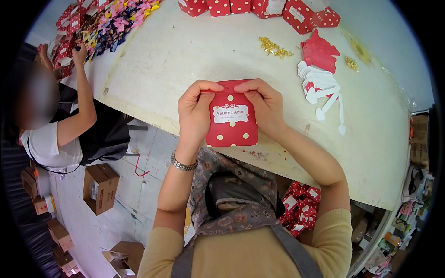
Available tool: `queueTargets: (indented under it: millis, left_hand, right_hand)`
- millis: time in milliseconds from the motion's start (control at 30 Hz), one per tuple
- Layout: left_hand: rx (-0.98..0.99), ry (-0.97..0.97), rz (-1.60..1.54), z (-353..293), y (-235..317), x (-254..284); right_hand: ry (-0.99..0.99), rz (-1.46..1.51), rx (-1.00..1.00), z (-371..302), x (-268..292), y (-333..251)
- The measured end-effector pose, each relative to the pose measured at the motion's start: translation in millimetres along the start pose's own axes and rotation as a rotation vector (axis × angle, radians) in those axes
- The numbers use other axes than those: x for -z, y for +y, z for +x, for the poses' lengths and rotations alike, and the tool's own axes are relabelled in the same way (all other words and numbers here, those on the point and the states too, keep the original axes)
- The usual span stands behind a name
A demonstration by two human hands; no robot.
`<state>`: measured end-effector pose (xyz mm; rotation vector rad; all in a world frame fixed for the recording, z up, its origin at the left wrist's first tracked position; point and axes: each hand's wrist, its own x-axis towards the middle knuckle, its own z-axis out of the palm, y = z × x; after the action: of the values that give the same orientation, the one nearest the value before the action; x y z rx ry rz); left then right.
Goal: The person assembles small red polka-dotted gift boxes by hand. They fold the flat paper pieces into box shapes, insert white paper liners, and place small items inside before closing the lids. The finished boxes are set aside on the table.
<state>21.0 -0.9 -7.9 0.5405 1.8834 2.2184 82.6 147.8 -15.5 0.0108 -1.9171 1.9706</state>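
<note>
Between my hands is a red gift box (pixel 232 132) with cream dots and a white label on its front, held over the near table edge. My left hand (pixel 197 109) grips its upper left side, the thumb along the folded top edge. On the upper right, my right hand (pixel 264 104) pinches the same edge, its thumb close to the other. Fingers behind the box are hidden. To the right lie a stack of red paper cutouts (pixel 320 52) and white heart-ended paper strips (pixel 320 81). Small gold pieces (pixel 274 47) are heaped beyond my right hand.
Finished-looking dotted boxes (pixel 296 15) line the far table edge. At left, a co-worker's arm (pixel 83 99) reaches toward a pile of colourful bows (pixel 118 28). Cardboard boxes (pixel 101 187) stand on the floor. More dotted red boxes (pixel 300 206) sit below the table beside me.
</note>
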Motion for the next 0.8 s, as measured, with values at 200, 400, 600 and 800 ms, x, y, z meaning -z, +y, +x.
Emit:
queueTargets:
  millis: [200,400,600,800]
  left_hand:
    - [-0.244,-0.085,-0.049,-2,-19,16]
    - [0.165,0.015,-0.016,1,12,-11]
    - [-0.013,0.018,0.039,-4,6,-3]
    - [-0.191,-0.033,0.232,7,3,-3]
  right_hand:
    - [-0.016,-0.114,0.217,1,7,8]
    - [-0.065,-0.090,0.293,5,12,13]
    - [0.108,0.125,-0.020,-6,-3,-13]
    - [-0.097,-0.666,0.069,-10,17,-39]
